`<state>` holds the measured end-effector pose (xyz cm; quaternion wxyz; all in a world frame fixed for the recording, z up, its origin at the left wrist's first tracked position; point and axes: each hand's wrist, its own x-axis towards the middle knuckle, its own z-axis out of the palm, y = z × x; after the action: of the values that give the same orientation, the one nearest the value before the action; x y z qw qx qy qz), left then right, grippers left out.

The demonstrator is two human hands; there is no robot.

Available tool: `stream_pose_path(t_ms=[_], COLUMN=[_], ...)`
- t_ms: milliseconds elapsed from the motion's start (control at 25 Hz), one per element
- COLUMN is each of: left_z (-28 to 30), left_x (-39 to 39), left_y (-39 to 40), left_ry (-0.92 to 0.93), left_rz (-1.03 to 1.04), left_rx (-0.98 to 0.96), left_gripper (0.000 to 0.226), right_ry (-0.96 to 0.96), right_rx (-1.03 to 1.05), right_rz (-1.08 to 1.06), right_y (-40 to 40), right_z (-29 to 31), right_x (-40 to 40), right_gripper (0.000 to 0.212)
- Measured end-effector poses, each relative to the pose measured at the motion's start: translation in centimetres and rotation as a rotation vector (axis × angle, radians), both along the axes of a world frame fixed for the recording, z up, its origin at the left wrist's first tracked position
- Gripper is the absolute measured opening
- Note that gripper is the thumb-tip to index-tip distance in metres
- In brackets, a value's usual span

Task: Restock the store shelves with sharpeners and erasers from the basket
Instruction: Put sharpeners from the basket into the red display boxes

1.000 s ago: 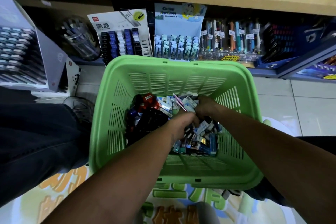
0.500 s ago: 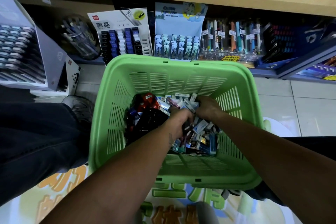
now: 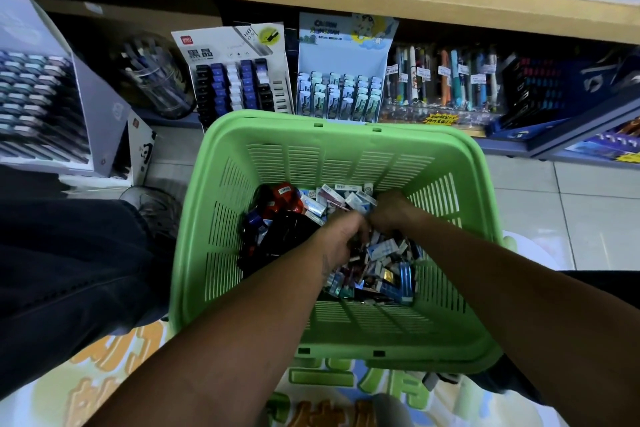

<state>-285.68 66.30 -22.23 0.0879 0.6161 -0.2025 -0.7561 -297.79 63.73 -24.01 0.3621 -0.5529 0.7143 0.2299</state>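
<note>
Most of the restocking looks undone. The shelves [image 3: 346,3] stand well beyond the fingers. The green basket [image 3: 221,218] walls them in. The erasers [image 3: 381,250] lie heaped under them, the sharpeners [image 3: 277,218] just left. Left hand [image 3: 341,236] and right hand [image 3: 388,213] are buried there; whether their fingers pinch anything I cannot tell.

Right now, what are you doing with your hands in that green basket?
A person kneeling by the store shelves has both hands down in the green basket, digging through a heap of small boxed erasers and dark sharpeners. The left hand and right hand are close together in the pile, fingers curled among the packets, though what each one grips is hidden. Nothing has been lifted out yet.
</note>
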Motion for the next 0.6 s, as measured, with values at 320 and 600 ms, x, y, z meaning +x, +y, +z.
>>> stream_pose_path(t_ms=[320, 600], left_z=[0.5, -0.2], left_x=[-0.3, -0.1], left_y=[0.0, 0.0], left_ry=[0.025, -0.013], left_rz=[-0.024, -0.08], left_rx=[-0.031, -0.048], left_gripper=[0.073, 0.087], right_ry=[-0.185, -0.185], right_rx=[-0.067, -0.114], right_rz=[-0.295, -0.228], right_y=[-0.3, -0.3], right_z=[-0.2, -0.2], right_x=[-0.2, -0.8], right_gripper=[0.03, 0.03])
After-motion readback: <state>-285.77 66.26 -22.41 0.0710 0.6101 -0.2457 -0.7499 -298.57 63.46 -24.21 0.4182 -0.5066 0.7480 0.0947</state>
